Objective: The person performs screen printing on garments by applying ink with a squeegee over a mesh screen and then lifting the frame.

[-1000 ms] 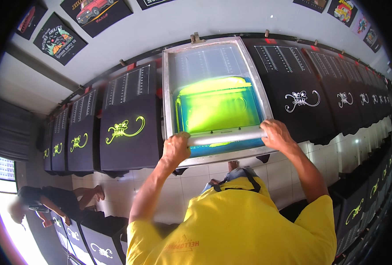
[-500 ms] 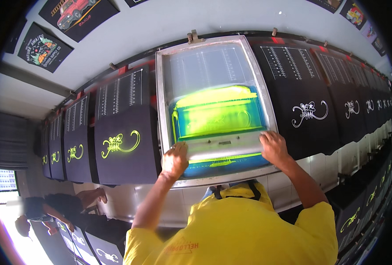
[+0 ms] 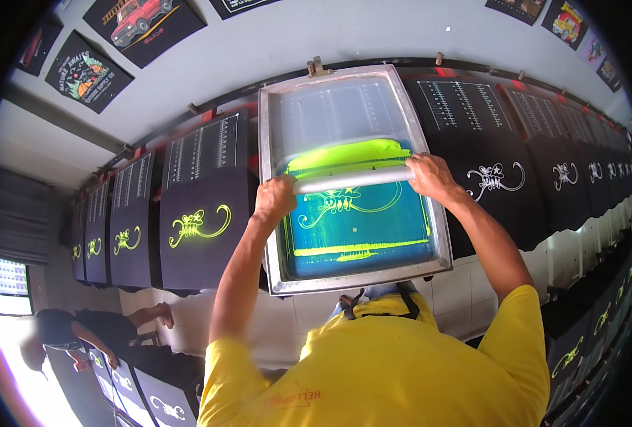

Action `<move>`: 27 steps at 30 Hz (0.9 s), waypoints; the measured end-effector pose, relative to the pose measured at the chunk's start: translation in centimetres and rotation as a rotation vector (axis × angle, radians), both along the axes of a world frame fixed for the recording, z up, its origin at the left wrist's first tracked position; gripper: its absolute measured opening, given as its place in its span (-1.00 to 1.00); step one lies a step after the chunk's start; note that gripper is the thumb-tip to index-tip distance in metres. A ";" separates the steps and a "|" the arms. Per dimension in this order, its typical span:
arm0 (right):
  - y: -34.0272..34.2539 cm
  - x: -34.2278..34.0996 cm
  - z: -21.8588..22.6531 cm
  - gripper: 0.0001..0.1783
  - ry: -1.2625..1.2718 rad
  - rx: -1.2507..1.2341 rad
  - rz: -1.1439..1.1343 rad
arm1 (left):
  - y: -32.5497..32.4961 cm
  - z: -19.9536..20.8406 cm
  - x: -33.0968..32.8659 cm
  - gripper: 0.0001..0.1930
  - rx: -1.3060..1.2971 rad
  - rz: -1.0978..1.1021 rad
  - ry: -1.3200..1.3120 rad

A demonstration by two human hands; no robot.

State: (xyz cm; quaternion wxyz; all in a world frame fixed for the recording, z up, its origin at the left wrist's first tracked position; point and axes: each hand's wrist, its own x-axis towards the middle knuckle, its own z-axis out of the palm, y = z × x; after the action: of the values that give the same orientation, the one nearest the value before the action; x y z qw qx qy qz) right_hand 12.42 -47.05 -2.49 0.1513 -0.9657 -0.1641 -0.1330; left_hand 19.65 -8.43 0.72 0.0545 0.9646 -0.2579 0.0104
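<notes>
two forearms [image 3: 239,277] reach forward from a yellow shirt [image 3: 401,363]; beyond the shirt is the near edge of a metal frame [image 3: 361,280], lying over a black printing board between the neighbouring ones; inside the frame, a thin line of yellow-green ink [image 3: 394,248] crosses the near part of the teal stencil [image 3: 355,231].

farther in, the curling design [image 3: 339,201] shows now quite bare; half a second ago the ink lay thick over it, and the squeegee [image 3: 355,180] was close to the near edge; since then both hands have carried this bar away from the body, and the ink is heaped at the far side; in my judgement, one pushing pass over the design is mostly made.

the squeegee lies crosswise between the hands, just beyond the design; the left hand [image 3: 276,198] is closed around its left end, the right hand [image 3: 430,176] around its right end; whether the blade presses on the mesh, i cannot tell.

past the bar is the bright ink heap [image 3: 351,153]; then the pale mesh [image 3: 330,107]; last, the grey wall [image 3: 373,32].
</notes>
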 end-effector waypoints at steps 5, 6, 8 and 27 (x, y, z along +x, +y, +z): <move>1.7 -8.0 1.7 -0.74 0.024 0.012 0.007 | 1.8 1.3 -8.5 -0.77 -0.121 -0.032 -0.033; 2.1 -10.2 1.4 -0.68 0.060 0.005 0.001 | 2.2 1.3 -10.7 -0.76 -0.131 -0.040 -0.034; 3.2 -14.2 1.0 -0.67 0.025 0.042 0.022 | 3.1 1.2 -14.9 -0.72 -0.160 -0.032 -0.005; 2.9 -8.0 -1.3 -0.76 0.012 -0.002 -0.020 | 2.2 -2.4 -7.8 -0.79 -0.258 -0.118 -0.151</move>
State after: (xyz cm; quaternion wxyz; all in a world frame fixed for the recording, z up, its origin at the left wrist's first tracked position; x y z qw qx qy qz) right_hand 4.46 -44.14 -3.82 0.1497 -0.9682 -0.1535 -0.1286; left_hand 11.87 -6.27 -1.70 0.1589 0.9293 -0.3138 0.1128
